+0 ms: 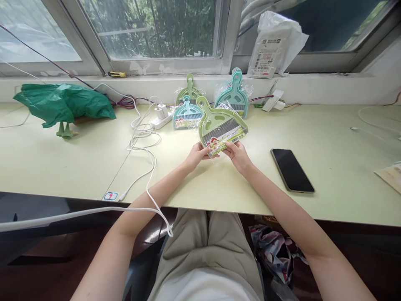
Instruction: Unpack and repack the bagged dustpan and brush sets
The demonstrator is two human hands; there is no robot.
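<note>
A green mini dustpan-and-brush set [218, 122] in clear wrap with a paper label is held over the pale desk [78, 159]. My left hand [197, 154] pinches its lower left corner and my right hand [238, 154] grips the lower right edge at the label. Just behind it lie a teal set [187, 113], another green set [189, 89] and a stack of teal sets [234, 94] in plastic, leaning near the wall.
A black phone [292, 170] lies face up to the right. White cables [142, 138] and a power strip [161, 117] with a charger sit left of centre. A green plastic bag [64, 102] rests at far left. A white parcel bag [272, 46] stands on the windowsill.
</note>
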